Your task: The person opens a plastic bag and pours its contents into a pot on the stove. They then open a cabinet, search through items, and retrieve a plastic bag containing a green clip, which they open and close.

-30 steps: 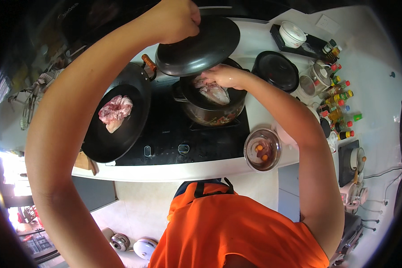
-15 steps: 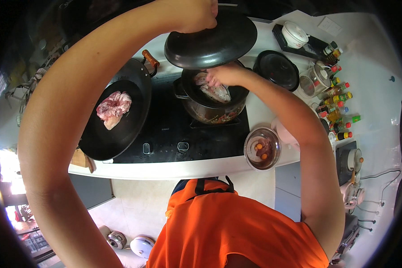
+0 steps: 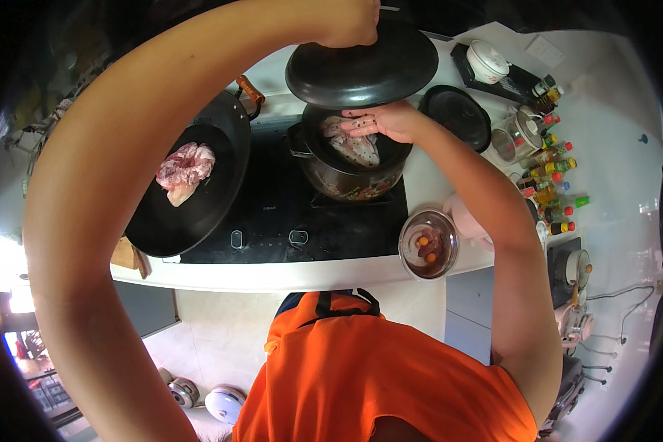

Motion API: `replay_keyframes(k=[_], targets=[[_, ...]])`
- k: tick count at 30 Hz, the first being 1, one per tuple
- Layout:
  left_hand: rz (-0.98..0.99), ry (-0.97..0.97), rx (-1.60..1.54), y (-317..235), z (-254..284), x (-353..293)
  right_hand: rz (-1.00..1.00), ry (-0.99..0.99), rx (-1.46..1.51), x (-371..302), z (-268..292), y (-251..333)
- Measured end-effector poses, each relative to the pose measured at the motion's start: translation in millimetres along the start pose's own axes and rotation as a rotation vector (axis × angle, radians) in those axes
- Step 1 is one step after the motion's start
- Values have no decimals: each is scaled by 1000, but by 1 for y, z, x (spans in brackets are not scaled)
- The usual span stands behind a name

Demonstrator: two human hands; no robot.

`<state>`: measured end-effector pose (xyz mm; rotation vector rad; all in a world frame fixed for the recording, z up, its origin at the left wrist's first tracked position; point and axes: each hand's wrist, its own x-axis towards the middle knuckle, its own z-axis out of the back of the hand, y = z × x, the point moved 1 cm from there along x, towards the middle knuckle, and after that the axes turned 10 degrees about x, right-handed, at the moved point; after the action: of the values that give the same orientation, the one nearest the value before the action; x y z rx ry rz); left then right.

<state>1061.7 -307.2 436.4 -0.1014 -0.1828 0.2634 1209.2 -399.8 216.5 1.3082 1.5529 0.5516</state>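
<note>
My left hand [image 3: 357,23] is closed on the top of a dark pot lid [image 3: 361,74], holding it tilted above a dark two-handled pot [image 3: 352,184]. Under the lid, my right hand [image 3: 390,121] is over the pot's mouth, fingers stretched out and palm partly turned up. Small dark specks stick to those fingers, and I see nothing gripped in them. Inside the pot lies pale raw meat [image 3: 359,149] dotted with dark specks. The fingertips overlap the meat in view; whether they touch it I cannot tell.
A wok [image 3: 221,202] with raw pink meat [image 3: 186,171] stands left on the black cooktop [image 3: 272,221]. To the right are a steel bowl [image 3: 429,271] with yolks and meat, another black lid [image 3: 457,118], a glass jar [image 3: 507,140], a white lidded pot [image 3: 488,60] and several bottles [image 3: 552,169].
My right hand has opened from bunched fingers over the meat to stretched fingers, and the wrist has turned. The left hand and lid have shifted slightly right.
</note>
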Motion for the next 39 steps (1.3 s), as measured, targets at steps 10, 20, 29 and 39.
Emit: replay_keyframes(k=[10, 20, 29, 39], targets=[[-175, 39, 147, -9, -16, 14, -116, 86, -398, 20, 8, -20], [-318, -9, 470, -13, -20, 21, -61, 226, -117, 12, 22, -9], [-223, 23, 434, -17, -17, 13, 29, -14, -440, 19, 22, -23], [-112, -3, 298, -19, -15, 6, -260, 79, -193, 7, 7, -12]])
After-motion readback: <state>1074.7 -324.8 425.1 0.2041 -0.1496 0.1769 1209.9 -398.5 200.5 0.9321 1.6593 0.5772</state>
